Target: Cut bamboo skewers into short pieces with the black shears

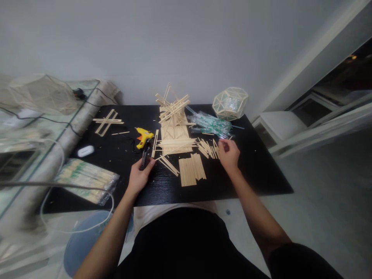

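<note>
My left hand [138, 175] is closed around a slim dark hand tool [144, 156] whose exact kind I cannot make out. A thin wooden stick [158, 158] lies by its thumb tip. My right hand [229, 154] has its fingers pinched together beside a fan of short wooden sticks [209, 149]; what they hold, if anything, is too small to name. Between the hands lies a neat row of wooden sticks [188, 171], with a few loose sticks [169, 166] to its left. Behind it, more sticks [177, 145] are laid across a wooden stick structure [174, 130].
A yellow glue gun [143, 137] lies left of the structure. Clear and green wrappers [210, 124] and a stick polyhedron [230, 104] are at the back right. Crossed sticks [108, 122], a white case [86, 150] and a packet of sticks [87, 180] occupy the left side.
</note>
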Motion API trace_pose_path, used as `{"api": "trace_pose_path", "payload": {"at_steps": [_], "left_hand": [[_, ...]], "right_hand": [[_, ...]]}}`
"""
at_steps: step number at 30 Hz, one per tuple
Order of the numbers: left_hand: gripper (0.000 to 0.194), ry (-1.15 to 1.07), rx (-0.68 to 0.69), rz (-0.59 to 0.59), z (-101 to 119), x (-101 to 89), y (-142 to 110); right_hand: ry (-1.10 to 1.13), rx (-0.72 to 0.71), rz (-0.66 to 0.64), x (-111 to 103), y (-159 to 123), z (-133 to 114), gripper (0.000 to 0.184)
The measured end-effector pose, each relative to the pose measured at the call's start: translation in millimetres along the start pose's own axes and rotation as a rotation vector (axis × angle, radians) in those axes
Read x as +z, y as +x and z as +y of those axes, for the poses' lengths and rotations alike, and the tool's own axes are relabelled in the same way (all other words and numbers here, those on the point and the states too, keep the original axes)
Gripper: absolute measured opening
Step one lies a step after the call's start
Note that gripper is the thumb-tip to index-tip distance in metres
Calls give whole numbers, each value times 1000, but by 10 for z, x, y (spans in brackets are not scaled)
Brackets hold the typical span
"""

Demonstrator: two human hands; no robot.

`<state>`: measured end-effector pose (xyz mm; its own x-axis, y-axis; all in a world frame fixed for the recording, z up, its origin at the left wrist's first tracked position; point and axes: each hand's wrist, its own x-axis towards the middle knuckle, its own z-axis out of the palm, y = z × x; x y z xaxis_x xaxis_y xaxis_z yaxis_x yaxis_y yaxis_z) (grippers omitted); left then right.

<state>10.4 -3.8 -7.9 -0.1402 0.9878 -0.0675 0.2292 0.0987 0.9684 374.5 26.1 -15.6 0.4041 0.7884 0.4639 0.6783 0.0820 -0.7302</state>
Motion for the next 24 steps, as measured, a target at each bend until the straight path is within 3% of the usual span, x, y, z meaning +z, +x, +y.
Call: {"api": "trace_pose_path", "payload": {"at_steps": [2, 6, 9, 16, 20, 24], "left_hand": [[49, -75, -56, -1, 22, 41, -68], [51, -193, -130, -39, 71, 133, -251], [50, -199, -146, -74, 64, 182, -370], [45, 116, 29, -238, 116, 138, -511], [37, 318, 160, -317, 340, 58, -504], [31, 457, 240, -298, 579, 54, -482]], "right_hand": [[171, 14, -95, 18, -118, -233, 27], [699, 219, -476, 111, -337, -731, 47], [882, 298, -526, 175, -407, -965, 46], [995, 315, -409, 48, -412, -1149, 27], [878, 243, -565, -146, -469, -1308, 26], [757, 177, -668, -225, -555, -1422, 16]]}}
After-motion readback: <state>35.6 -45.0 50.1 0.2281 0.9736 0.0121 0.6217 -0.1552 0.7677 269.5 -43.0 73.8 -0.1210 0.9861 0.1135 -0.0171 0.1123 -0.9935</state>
